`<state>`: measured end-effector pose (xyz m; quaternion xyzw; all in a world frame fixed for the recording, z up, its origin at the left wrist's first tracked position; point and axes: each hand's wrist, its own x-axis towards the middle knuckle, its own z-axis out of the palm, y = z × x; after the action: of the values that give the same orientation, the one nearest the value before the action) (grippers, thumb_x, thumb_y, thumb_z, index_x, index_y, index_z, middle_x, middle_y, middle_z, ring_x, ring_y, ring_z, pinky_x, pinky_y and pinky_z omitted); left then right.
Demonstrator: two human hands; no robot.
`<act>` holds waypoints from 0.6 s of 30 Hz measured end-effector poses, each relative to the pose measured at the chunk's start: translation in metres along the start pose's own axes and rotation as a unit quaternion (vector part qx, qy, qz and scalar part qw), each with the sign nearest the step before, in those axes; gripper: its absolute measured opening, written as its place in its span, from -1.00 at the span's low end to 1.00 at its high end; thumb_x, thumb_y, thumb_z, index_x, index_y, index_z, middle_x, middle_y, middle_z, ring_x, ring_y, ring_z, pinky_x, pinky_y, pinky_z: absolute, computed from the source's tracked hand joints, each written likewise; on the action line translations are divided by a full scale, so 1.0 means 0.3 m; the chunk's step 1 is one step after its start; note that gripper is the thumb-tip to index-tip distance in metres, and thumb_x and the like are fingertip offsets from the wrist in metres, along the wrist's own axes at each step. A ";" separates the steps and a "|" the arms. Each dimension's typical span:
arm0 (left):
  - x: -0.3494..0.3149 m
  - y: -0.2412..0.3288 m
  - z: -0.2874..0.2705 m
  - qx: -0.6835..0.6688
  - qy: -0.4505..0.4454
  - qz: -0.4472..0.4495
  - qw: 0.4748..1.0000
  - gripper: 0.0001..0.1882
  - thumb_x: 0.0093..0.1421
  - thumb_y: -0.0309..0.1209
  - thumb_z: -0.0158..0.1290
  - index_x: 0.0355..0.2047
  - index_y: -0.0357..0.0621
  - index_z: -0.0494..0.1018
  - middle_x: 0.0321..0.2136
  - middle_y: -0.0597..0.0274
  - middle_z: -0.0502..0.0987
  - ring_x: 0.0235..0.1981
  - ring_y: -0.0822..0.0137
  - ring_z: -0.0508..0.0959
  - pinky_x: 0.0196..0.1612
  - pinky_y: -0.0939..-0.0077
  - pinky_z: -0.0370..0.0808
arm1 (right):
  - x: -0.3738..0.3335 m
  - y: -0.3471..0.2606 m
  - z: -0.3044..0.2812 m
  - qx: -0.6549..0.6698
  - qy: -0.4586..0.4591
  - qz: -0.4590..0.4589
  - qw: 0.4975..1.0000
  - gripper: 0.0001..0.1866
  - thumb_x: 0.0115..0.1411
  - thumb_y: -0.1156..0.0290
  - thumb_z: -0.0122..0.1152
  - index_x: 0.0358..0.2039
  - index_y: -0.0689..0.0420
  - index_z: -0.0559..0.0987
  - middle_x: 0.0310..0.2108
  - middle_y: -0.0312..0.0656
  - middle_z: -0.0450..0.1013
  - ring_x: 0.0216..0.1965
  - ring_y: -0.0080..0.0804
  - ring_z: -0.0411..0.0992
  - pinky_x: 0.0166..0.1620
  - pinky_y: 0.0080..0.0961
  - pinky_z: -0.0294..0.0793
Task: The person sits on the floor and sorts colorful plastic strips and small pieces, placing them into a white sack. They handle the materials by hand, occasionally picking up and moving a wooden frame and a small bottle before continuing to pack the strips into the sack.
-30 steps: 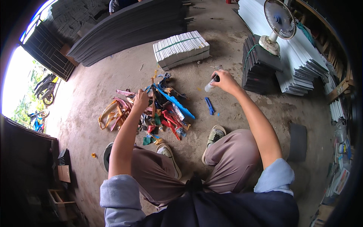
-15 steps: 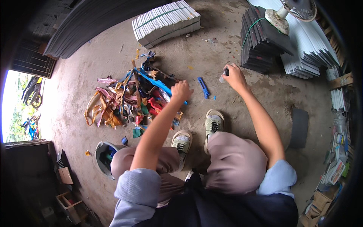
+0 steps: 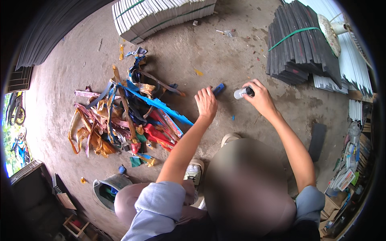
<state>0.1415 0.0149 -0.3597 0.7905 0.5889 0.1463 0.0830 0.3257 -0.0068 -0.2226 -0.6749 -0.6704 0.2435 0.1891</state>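
Our left hand (image 3: 206, 103) is at the blue tool (image 3: 218, 89), and our right hand (image 3: 260, 97) has a little bottle (image 3: 240, 93).
The tool lies out on the floor (image 3: 169, 52), away from its edges, right of the messy scrap pile (image 3: 130, 120). Our left hand is bent beside it, but we can't tell if it grips. Our right hand hugs the pale, dark-ended bottle; we can't see what's inside. We seem to be picking things up, so the next move calls for a firm pinch on the tool. The bucket (image 3: 120, 181) near the pile has blue and green bits in it.
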 end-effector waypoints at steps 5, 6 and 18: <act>0.173 -0.245 -0.181 -0.031 -0.100 0.121 0.987 -0.61 -0.13 -0.42 0.11 -0.24 -0.23 0.33 -0.30 0.04 0.31 -0.25 0.12 0.42 -0.23 0.35 0.47 | 0.162 -0.072 -0.010 -0.030 -0.050 -0.042 0.997 -0.73 -0.09 0.45 0.24 -0.32 0.15 0.46 -0.27 -0.14 0.34 -0.21 -0.15 0.37 -0.16 -0.32 0.38; 0.231 -0.280 -0.256 -0.081 -0.164 0.082 0.980 -0.57 -0.12 -0.44 0.11 -0.17 -0.17 0.36 -0.26 0.00 0.30 -0.29 0.03 0.48 -0.27 0.27 0.51 | 0.209 -0.109 -0.034 -0.040 -0.058 -0.060 0.996 -0.73 -0.09 0.46 0.24 -0.31 0.15 0.46 -0.26 -0.14 0.33 -0.20 -0.15 0.36 -0.15 -0.32 0.38; 0.665 -0.647 -0.907 -0.269 0.206 -0.119 0.933 -0.59 -0.08 -0.43 0.15 -0.17 -0.18 0.38 -0.29 0.01 0.46 -0.30 0.08 0.48 -0.21 0.28 0.42 | 0.818 -0.735 -0.328 -0.072 0.080 -0.286 0.952 -0.74 -0.09 0.58 0.18 -0.32 0.17 0.43 -0.24 -0.15 0.31 -0.16 -0.15 0.35 -0.09 -0.34 0.35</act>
<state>-0.0713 0.2511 -0.1353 0.6152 0.6215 0.4478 0.1864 0.1994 0.2513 -0.0330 -0.4841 -0.8338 0.0756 0.2545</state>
